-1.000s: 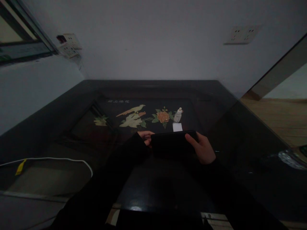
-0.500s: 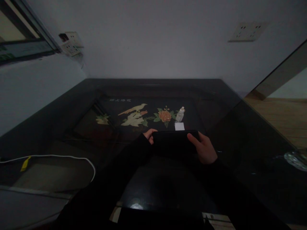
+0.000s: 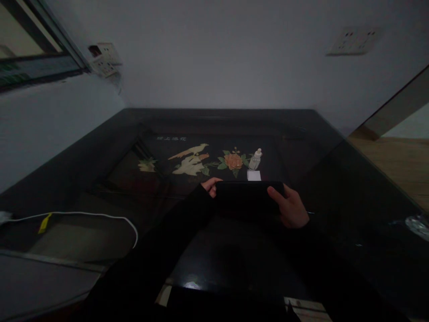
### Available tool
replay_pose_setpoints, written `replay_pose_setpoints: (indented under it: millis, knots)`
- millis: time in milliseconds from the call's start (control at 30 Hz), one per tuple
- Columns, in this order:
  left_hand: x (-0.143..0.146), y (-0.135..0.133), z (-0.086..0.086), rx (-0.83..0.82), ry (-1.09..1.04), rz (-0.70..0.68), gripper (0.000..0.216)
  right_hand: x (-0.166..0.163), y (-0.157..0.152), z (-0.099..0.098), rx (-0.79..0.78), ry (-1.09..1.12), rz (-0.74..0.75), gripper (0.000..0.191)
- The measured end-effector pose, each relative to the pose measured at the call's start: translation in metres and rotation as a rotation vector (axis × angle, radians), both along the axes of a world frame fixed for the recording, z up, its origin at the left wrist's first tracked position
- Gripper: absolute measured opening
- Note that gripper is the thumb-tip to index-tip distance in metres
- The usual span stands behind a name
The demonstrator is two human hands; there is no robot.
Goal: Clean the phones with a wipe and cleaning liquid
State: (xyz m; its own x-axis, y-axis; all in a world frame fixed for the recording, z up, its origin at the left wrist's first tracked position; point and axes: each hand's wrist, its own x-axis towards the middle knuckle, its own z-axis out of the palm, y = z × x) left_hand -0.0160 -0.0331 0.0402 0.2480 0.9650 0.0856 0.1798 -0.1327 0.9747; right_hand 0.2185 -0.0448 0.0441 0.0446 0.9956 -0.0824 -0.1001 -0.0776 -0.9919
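Note:
Between my two hands is a dark, flat rectangular object [image 3: 248, 195], its exact kind lost in the dim light. My left hand [image 3: 211, 186] closes round its left end. At the right end my right hand [image 3: 291, 206] grips it, thumb lying across the near face. Just past its far edge lies a small white square [image 3: 254, 175], partly covered by the dark object. Behind that stands a small clear dropper bottle [image 3: 255, 159] with a white top. Both hands are over the glossy black table [image 3: 214, 120].
A bird-and-flower picture [image 3: 201, 162] decorates the tabletop. At the left runs a white cable [image 3: 94, 214] with a yellow tag [image 3: 44, 223]. Crumpled clear plastic [image 3: 417, 227] lies at the right edge. Walls with sockets [image 3: 353, 41] border the far and left sides.
The whole view has shifted slightly, so the scene sits a little further right. Both hands keep the same grip on the dark rectangular object.

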Motion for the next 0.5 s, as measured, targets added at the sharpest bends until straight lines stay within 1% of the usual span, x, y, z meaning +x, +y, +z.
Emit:
replay_pose_setpoints:
  millis: [100, 200, 267, 367, 500]
  knots:
    - [0.000, 0.001, -0.001, 0.024, 0.053, -0.006, 0.031, 0.004, 0.002, -0.007, 0.034, -0.041, -0.001, 0.024]
    - [-0.001, 0.005, -0.008, 0.069, 0.066, 0.020, 0.032, 0.007, 0.005, -0.009, 0.043, -0.066, -0.006, 0.024]
    - [-0.001, 0.007, -0.014, 0.067, 0.054, 0.026, 0.034, 0.007, 0.005, -0.007, 0.026, -0.074, -0.007, 0.025]
    - [-0.003, 0.013, -0.024, 0.041, 0.044, -0.036, 0.037, 0.006, 0.005, -0.002, -0.006, -0.044, -0.006, 0.026]
    - [-0.003, 0.021, -0.036, -0.022, 0.008, -0.065, 0.034, 0.007, 0.005, 0.003, -0.021, -0.024, -0.012, 0.030]
